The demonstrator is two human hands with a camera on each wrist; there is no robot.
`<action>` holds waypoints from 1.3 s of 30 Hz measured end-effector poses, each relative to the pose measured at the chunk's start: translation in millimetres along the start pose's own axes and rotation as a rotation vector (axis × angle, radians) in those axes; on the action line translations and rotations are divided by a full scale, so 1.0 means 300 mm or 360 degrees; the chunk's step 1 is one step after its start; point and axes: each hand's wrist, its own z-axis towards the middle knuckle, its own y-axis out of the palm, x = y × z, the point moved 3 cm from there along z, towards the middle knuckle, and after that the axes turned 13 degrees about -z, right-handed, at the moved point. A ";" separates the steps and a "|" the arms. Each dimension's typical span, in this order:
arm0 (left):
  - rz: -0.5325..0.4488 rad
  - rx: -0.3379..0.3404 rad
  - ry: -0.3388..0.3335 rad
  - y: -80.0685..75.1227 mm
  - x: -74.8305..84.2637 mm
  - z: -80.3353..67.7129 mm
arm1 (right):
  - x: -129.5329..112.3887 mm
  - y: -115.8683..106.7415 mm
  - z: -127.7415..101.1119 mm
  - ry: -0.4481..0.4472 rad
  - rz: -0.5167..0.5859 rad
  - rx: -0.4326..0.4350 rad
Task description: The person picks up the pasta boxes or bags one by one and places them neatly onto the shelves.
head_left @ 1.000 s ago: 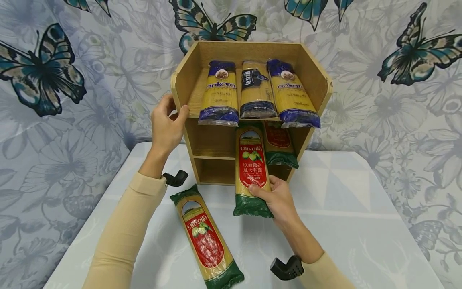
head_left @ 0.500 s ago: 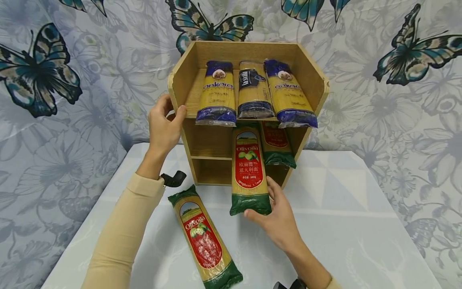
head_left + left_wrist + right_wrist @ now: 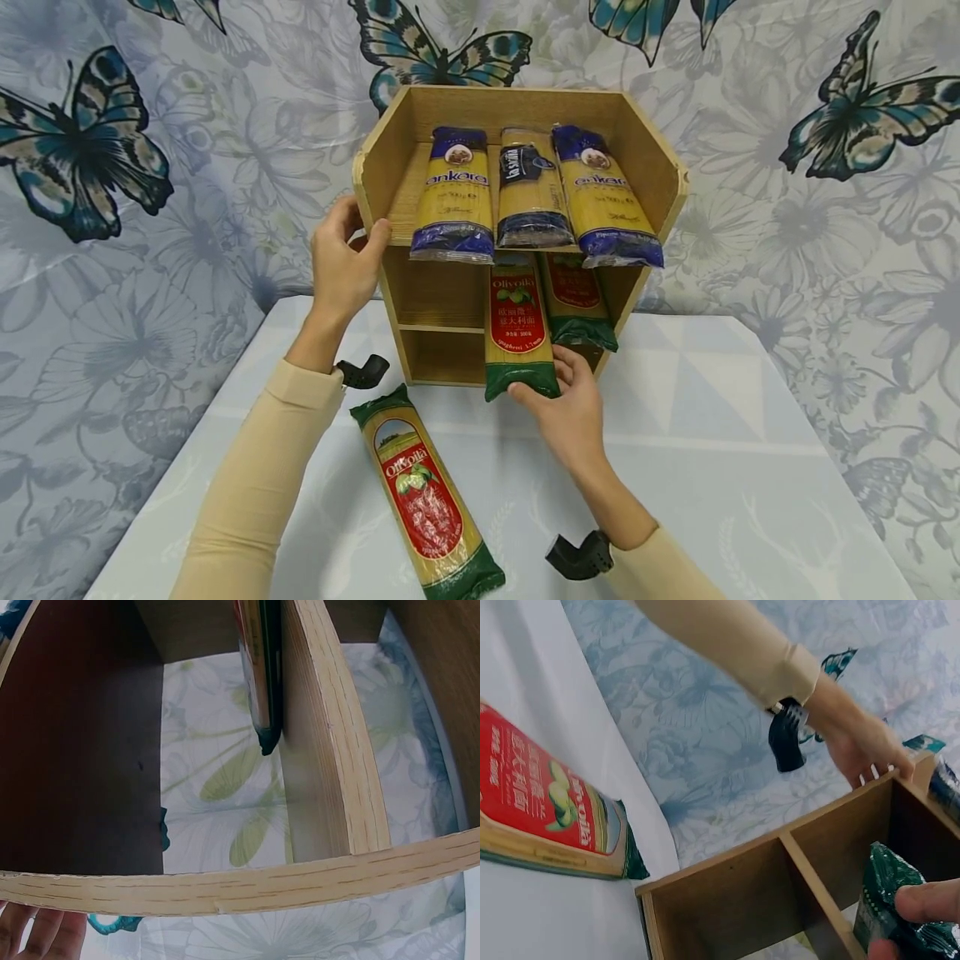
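**Pasta pack half into middle shelf**

Right hand (image 3: 567, 398): fingertips pinching green bottom end of pasta pack (image 3: 517, 329), thumb on its front. Pack mostly inside middle shelf of wooden rack (image 3: 645, 167), tail end overhanging toward the hand. Just right of it, a second matching pack (image 3: 576, 300), touching or nearly so. Above the hand: three blue-ended packs (image 3: 530, 192) overhanging top shelf.

Left hand (image 3: 341, 262): fingers curled round left wall edge of rack, bracing it.

Left of right hand, flat on table (image 3: 712, 417): spare pack (image 3: 427, 492).

Risks, judged: front end snagging neighbour pack, dragging it askew; rack sliding back if brace slackens; overhanging top packs knocked loose.
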 end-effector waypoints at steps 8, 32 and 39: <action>0.0011 0.0002 -0.0011 0.000 0.000 0.000 | 0.016 0.008 -0.020 -0.0137 -0.0114 0.0157; 0.0008 0.0042 -0.0045 0.009 0.013 -0.008 | 0.009 0.039 -0.171 -0.0496 0.0592 -0.0418; 0.0027 0.0042 -0.0039 0.035 0.115 -0.029 | 0.009 0.055 -0.135 -0.0456 0.0580 -0.0494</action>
